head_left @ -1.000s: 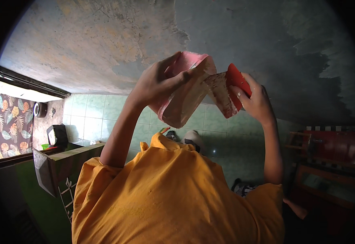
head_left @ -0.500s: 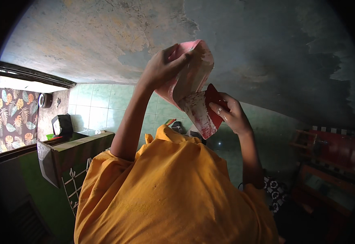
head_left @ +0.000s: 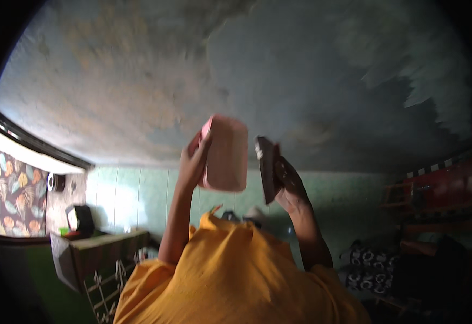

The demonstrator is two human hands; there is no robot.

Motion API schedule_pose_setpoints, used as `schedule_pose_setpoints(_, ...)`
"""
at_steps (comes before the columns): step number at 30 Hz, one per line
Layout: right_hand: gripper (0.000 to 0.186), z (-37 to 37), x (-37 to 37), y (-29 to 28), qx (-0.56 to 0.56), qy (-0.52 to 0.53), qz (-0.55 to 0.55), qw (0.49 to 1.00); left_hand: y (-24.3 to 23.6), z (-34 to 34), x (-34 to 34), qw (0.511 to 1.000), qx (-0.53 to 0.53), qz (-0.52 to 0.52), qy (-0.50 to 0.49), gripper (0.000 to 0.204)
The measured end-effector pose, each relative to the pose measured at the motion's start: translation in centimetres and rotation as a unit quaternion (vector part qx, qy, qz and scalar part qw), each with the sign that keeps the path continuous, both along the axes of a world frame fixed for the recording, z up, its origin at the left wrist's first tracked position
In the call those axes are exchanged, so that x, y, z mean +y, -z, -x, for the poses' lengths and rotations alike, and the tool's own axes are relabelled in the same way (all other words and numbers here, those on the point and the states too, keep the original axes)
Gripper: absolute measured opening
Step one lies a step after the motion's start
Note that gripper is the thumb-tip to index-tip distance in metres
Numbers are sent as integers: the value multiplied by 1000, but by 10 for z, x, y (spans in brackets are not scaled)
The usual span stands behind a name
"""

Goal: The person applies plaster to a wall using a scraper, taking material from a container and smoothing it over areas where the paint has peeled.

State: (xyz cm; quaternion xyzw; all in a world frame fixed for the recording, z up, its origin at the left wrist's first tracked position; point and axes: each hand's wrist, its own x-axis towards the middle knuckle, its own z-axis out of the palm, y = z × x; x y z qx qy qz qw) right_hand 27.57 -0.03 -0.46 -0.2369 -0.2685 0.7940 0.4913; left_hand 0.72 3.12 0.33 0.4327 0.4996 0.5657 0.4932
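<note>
Above the orange shirt, both hands are raised. Left hand is closed around a pink box. Right hand, just beside the box, grips a dark flat item, possibly a lid; motion blur prevents confirmation.

open air above and around raised pink container, orange-shirted body close beneath

A soft pink rectangular packet is held up high in the left hand, and a small dark screen sits on the low counter far left.
</note>
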Motion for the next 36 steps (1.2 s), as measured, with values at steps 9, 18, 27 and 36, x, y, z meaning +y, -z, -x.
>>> schedule_pose_setpoints(9,27,-51,132,-301,-442,453,-567,528,-28,-9,-30,997,-70,-31,16,59)
schedule_pose_setpoints(18,64,-18,208,-327,-708,451,-543,16,-32,-20,-25,997,-80,-14,-5,53)
schedule_pose_setpoints(27,48,-24,172,-330,-637,425,-630,132,-13,-24,-42,996,-91,-5,-18,46)
schedule_pose_setpoints(36,39,-19,211,-283,-634,378,-673,51,-13,-29,-45,995,-93,-10,-30,45)
